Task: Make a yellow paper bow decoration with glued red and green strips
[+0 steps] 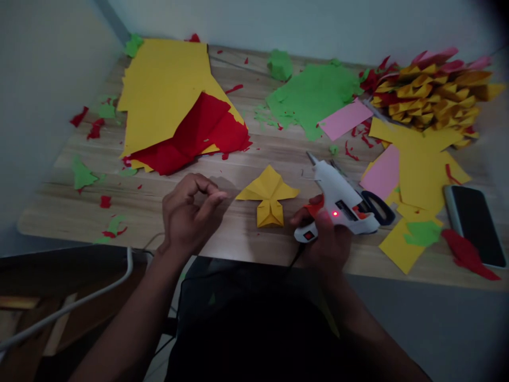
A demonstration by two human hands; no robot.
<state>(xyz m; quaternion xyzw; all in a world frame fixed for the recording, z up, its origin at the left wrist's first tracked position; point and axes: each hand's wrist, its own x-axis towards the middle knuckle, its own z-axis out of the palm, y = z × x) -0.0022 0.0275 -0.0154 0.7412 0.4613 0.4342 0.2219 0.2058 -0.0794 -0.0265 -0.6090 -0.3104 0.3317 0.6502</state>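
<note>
My right hand (328, 239) grips a white hot glue gun (338, 196) with an orange trigger and a glowing red light. Its nozzle points up and to the left, above the tabletop. A folded yellow paper piece (270, 196) lies between my hands, its wide pointed part away from me and a small boxy fold nearest me. Left of this piece is my left hand (191, 209), fingers curled and thumb against the index finger. Whatever may be in that pinch is too small or hidden to make out.
Yellow sheets (163, 90) and red paper (199, 132) lie back left. Green paper (314, 95) is at the back middle, a cluster of folded yellow pieces (433, 101) back right. Scissors (379, 207) lie behind the glue gun; a phone (475, 225) is far right. Scraps are scattered about.
</note>
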